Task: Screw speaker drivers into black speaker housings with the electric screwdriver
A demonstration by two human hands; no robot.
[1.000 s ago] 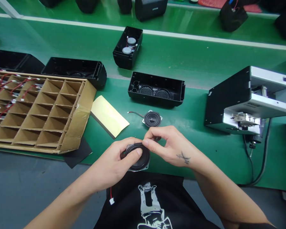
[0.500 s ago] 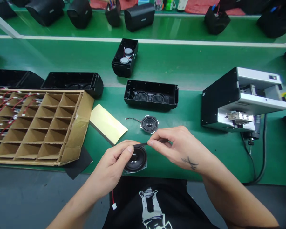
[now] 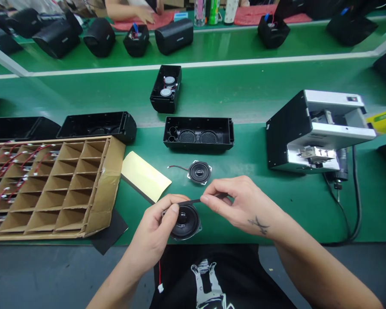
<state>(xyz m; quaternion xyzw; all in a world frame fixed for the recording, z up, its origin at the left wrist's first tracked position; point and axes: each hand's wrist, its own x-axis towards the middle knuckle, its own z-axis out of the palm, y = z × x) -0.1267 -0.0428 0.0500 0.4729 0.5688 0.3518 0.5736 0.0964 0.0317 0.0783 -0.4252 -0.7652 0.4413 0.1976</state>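
Observation:
My left hand (image 3: 157, 227) is closed on a round black speaker (image 3: 184, 223), its thumb pressing a thin black strip (image 3: 191, 201) at the rim. The other end of the strip is pinched between thumb and fingers of my right hand (image 3: 234, 204), just right of the speaker. A red wire with a white plug hangs below my left hand. Beyond my hands a second speaker (image 3: 199, 172) with a short wire lies on the green table. Behind it is an open black housing (image 3: 198, 134) with two round grilles.
A divided cardboard box (image 3: 104, 193) stands left, beside yellow backing paper (image 3: 146, 176). A silver and black machine (image 3: 318, 133) with a cable is at the right. Another housing (image 3: 165, 90) holds two speakers. Across the bench show a person's hands (image 3: 144, 15) and several black housings.
The view has shifted, bringing a person's hands into sight at the top. My hands keep hold of the speaker and strip, with a little more strip showing between them.

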